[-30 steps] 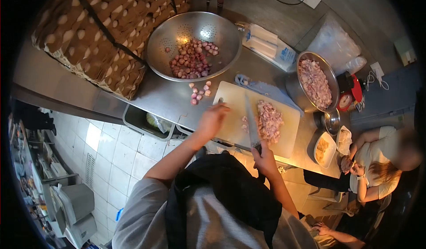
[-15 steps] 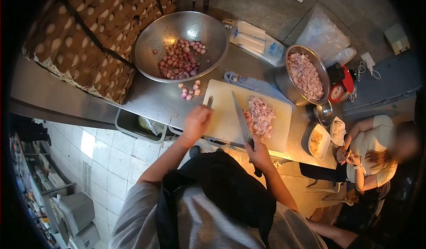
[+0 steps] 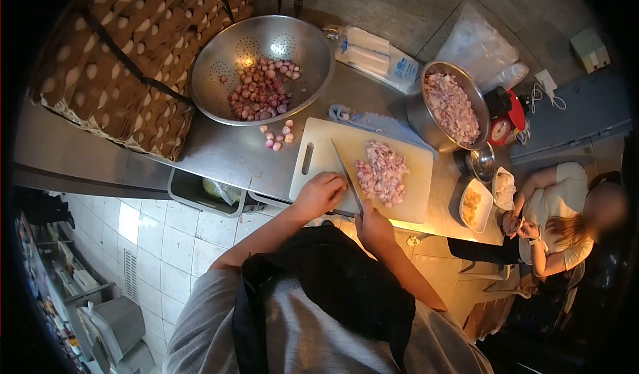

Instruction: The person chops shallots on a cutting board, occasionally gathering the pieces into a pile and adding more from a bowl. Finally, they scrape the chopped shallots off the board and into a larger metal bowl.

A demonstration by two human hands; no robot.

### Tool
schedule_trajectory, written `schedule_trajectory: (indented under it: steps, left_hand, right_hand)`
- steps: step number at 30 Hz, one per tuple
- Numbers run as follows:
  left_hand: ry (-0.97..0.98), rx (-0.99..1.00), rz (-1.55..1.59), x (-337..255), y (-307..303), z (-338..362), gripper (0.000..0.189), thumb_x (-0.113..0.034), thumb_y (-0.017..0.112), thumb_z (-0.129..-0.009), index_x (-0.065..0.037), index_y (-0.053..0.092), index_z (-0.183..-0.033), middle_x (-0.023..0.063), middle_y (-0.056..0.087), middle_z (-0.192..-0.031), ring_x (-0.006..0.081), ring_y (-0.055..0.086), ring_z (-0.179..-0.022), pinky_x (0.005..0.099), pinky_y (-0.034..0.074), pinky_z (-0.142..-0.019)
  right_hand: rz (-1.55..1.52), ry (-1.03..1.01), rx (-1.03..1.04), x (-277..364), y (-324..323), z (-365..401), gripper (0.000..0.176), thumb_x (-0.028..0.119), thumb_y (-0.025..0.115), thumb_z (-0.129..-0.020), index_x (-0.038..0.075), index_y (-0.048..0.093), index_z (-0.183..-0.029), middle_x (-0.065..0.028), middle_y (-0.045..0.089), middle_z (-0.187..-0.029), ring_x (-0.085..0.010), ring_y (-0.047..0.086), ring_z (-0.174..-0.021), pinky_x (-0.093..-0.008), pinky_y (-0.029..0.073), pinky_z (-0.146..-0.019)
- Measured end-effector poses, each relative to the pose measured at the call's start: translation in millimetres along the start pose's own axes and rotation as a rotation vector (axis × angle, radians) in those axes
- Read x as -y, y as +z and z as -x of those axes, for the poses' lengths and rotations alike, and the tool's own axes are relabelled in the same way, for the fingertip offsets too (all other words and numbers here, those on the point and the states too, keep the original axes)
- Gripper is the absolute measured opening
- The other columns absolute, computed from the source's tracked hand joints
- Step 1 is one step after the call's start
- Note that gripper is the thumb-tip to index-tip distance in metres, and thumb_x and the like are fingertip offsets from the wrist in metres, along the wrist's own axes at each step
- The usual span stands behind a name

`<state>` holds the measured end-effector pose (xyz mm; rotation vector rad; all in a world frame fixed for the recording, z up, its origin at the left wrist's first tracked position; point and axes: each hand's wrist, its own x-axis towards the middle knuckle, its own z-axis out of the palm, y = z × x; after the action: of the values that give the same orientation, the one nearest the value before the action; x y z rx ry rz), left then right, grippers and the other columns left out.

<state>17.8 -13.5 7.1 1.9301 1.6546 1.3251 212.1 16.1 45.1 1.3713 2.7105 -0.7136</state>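
Observation:
My right hand grips a long kitchen knife, its blade pointing away from me over the white cutting board. On the board's left half, close beside the blade, rests my left hand with its fingers curled down. Whatever may be under those fingers is hidden. A pile of chopped shallots lies on the board to the right of the blade. Beyond the board's left end, a few whole peeled shallots sit on the steel counter.
A steel colander holds more shallots at the back left. Right of the board stand a steel pot of chopped shallots and a white dish. A blue cloth lies behind the board. Another person sits at the right.
My left hand has moved right along the board from its handle slot to beside the knife. The knife handle has come up toward the board's front edge, and the view has shifted slightly.

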Motion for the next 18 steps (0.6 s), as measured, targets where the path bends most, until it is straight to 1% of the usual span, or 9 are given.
schedule_trajectory:
  steps: [3,6,10,12,14,15,18]
  left_hand:
    - [-0.059,0.032,0.007,5.0,7.7,-1.8,0.016,-0.006,0.065,-0.074,-0.007,0.059,-0.089,0.0101,0.058,-0.089,0.0316,0.059,-0.084,0.0408,0.05,-0.075]
    - [-0.075,0.064,-0.032,5.4,8.0,-3.6,0.017,-0.009,0.066,-0.072,-0.008,0.059,-0.088,0.011,0.057,-0.088,0.0321,0.059,-0.084,0.0414,0.05,-0.074]
    - [-0.089,0.038,-0.064,5.6,12.4,-3.5,0.017,-0.011,0.067,-0.073,-0.008,0.06,-0.089,0.012,0.057,-0.088,0.0333,0.059,-0.084,0.042,0.05,-0.074]
    - [-0.092,0.029,-0.045,4.3,11.4,-4.0,0.017,-0.011,0.068,-0.074,-0.007,0.062,-0.089,0.0128,0.057,-0.088,0.0344,0.059,-0.084,0.0418,0.051,-0.074]
    - [-0.098,0.042,-0.034,5.8,12.1,-3.5,0.017,-0.011,0.068,-0.074,-0.007,0.062,-0.089,0.013,0.057,-0.089,0.0345,0.059,-0.085,0.042,0.051,-0.074]
    - [-0.1,0.048,-0.029,6.6,12.7,-3.4,0.017,-0.011,0.068,-0.074,-0.007,0.062,-0.089,0.013,0.057,-0.089,0.0345,0.059,-0.085,0.0421,0.051,-0.075]
    - [-0.112,0.051,-0.057,8.2,13.2,-2.0,0.017,-0.011,0.068,-0.074,-0.006,0.062,-0.089,0.013,0.058,-0.09,0.0342,0.059,-0.085,0.0421,0.051,-0.075]
  right_hand:
    - [0.025,0.0,0.052,11.6,-19.8,4.7,0.027,0.022,0.055,-0.09,0.003,0.042,-0.103,-0.025,0.061,-0.08,-0.043,0.063,-0.069,-0.0521,0.051,-0.061]
    - [0.058,0.065,0.175,22.4,-50.5,22.5,0.028,0.023,0.055,-0.089,0.002,0.042,-0.103,-0.026,0.062,-0.08,-0.0429,0.063,-0.067,-0.0522,0.051,-0.06]
    - [0.01,0.027,0.128,12.8,-47.5,35.5,0.028,0.021,0.056,-0.089,0.001,0.042,-0.101,-0.0269,0.062,-0.079,-0.0432,0.063,-0.065,-0.0522,0.05,-0.058]
    - [-0.039,0.015,0.107,5.4,-23.7,23.7,0.026,0.021,0.056,-0.088,0.002,0.042,-0.1,-0.0268,0.062,-0.077,-0.0433,0.062,-0.065,-0.0524,0.05,-0.057]
    - [-0.048,-0.031,0.005,-0.8,4.1,4.5,0.025,0.019,0.056,-0.089,0.002,0.042,-0.099,-0.0264,0.061,-0.077,-0.0431,0.062,-0.064,-0.0524,0.05,-0.056]
    - [-0.051,-0.055,-0.047,4.4,3.5,-2.4,0.024,0.019,0.055,-0.089,0.002,0.041,-0.098,-0.0263,0.061,-0.076,-0.0431,0.062,-0.064,-0.0524,0.049,-0.055]
    - [-0.035,-0.031,-0.001,13.3,-22.7,6.5,0.021,0.018,0.054,-0.09,0.003,0.042,-0.098,-0.0256,0.061,-0.075,-0.0428,0.062,-0.064,-0.0522,0.05,-0.056]
